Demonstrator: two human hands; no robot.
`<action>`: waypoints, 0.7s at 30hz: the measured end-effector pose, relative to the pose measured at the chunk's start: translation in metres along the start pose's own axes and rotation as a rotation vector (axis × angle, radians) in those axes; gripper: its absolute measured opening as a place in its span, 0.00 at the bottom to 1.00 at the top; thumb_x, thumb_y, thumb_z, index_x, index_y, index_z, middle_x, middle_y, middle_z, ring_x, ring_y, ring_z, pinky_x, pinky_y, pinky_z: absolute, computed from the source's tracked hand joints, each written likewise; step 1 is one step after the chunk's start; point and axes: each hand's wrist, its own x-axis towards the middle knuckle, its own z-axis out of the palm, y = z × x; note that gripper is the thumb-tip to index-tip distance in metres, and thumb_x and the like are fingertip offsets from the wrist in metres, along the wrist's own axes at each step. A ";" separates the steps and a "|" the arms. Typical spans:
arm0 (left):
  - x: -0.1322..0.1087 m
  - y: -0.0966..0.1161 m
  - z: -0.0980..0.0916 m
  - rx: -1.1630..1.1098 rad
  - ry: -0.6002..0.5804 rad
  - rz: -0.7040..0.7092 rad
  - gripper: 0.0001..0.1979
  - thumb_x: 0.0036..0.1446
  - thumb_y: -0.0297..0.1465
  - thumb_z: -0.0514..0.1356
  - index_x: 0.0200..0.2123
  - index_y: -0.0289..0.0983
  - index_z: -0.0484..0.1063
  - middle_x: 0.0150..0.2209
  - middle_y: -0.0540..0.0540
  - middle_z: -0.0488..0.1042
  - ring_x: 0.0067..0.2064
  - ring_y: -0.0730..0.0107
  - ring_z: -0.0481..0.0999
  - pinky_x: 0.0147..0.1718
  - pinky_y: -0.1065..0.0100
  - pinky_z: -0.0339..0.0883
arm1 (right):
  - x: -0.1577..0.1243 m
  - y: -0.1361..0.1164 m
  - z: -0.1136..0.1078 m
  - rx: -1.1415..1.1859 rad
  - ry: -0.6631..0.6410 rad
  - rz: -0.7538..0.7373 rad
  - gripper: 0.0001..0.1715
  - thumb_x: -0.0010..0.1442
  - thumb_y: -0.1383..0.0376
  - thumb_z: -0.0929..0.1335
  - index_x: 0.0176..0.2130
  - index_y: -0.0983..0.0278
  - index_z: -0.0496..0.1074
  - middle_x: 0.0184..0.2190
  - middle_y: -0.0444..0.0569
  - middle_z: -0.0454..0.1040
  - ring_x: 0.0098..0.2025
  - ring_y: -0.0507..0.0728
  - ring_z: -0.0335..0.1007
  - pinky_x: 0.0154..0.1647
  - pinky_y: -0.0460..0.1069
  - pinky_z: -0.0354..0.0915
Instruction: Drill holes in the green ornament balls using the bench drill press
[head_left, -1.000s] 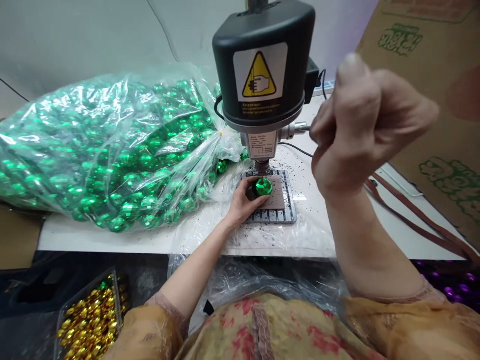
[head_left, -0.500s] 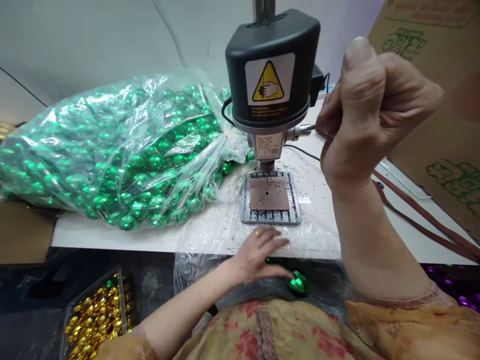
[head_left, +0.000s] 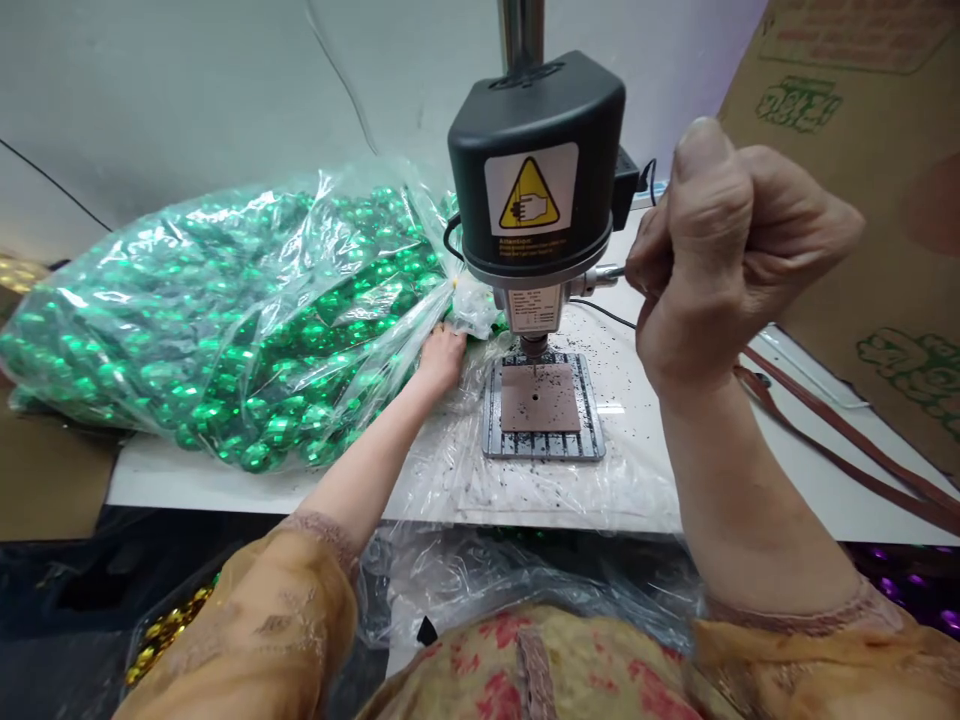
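My right hand (head_left: 712,240) is closed in a fist around the feed lever (head_left: 606,275) of a small black drill press (head_left: 536,160). My left hand (head_left: 444,358) reaches to the gathered neck of a clear plastic bag (head_left: 300,300) full of shiny green faceted balls. Its fingertips are hidden at the bag's mouth, beside some green balls, so whether they grip one is unclear. Beneath the drill chuck, a brown square board (head_left: 540,405) with a dark hole lies on the slotted metal base (head_left: 541,452). No ball sits on the board.
Dark shavings litter the white table (head_left: 630,400). Crumpled clear plastic (head_left: 465,480) hangs over its front edge. On the right are a brown strap (head_left: 847,430) and a large cardboard box (head_left: 847,250). Gold balls (head_left: 161,640) lie low at left; purple shiny pieces (head_left: 900,585) at right.
My left hand has moved from the table's front edge, where a green ball dropped below it, up and left to the bag's neck. My right hand stays on the lever.
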 end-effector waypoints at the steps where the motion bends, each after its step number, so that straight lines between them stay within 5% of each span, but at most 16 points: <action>1: -0.001 0.001 -0.003 -0.004 0.006 0.002 0.16 0.41 0.20 0.70 0.28 0.38 0.66 0.33 0.43 0.71 0.49 0.47 0.71 0.54 0.51 0.66 | 0.000 -0.001 0.000 -0.013 -0.006 0.005 0.26 0.58 0.60 0.71 0.15 0.66 0.62 0.11 0.37 0.55 0.15 0.42 0.50 0.20 0.47 0.44; 5: -0.022 0.014 -0.018 -0.153 0.058 0.020 0.20 0.43 0.28 0.72 0.40 0.39 0.72 0.39 0.44 0.74 0.45 0.56 0.74 0.48 0.57 0.71 | -0.001 -0.004 0.000 -0.039 0.002 0.003 0.25 0.60 0.68 0.70 0.16 0.67 0.62 0.12 0.36 0.56 0.15 0.42 0.50 0.20 0.47 0.47; 9: -0.061 0.038 -0.022 -0.653 0.034 -0.139 0.25 0.50 0.40 0.70 0.49 0.39 0.69 0.42 0.44 0.76 0.40 0.66 0.77 0.38 0.65 0.75 | -0.001 -0.003 0.001 -0.043 -0.006 0.002 0.27 0.59 0.58 0.70 0.16 0.66 0.62 0.12 0.36 0.55 0.16 0.41 0.49 0.20 0.46 0.48; 13: -0.088 0.054 -0.014 -1.038 -0.093 -0.258 0.28 0.51 0.43 0.69 0.51 0.39 0.68 0.46 0.42 0.78 0.43 0.63 0.80 0.39 0.63 0.77 | -0.002 -0.001 0.000 -0.104 -0.008 0.005 0.29 0.58 0.51 0.69 0.16 0.65 0.61 0.13 0.36 0.55 0.15 0.41 0.49 0.20 0.46 0.49; 18: -0.092 0.061 -0.006 -0.961 -0.172 -0.175 0.30 0.51 0.41 0.70 0.56 0.40 0.70 0.49 0.41 0.78 0.47 0.60 0.80 0.41 0.62 0.76 | -0.003 -0.002 -0.001 -0.071 -0.004 0.030 0.27 0.60 0.56 0.69 0.17 0.66 0.61 0.13 0.36 0.55 0.16 0.41 0.48 0.21 0.46 0.48; 21: -0.089 0.062 -0.005 -0.799 -0.170 -0.123 0.31 0.50 0.38 0.71 0.56 0.39 0.69 0.45 0.43 0.78 0.40 0.66 0.78 0.36 0.67 0.73 | -0.004 -0.006 -0.002 -0.150 -0.023 0.046 0.28 0.61 0.55 0.69 0.17 0.64 0.60 0.14 0.37 0.55 0.16 0.42 0.49 0.21 0.47 0.51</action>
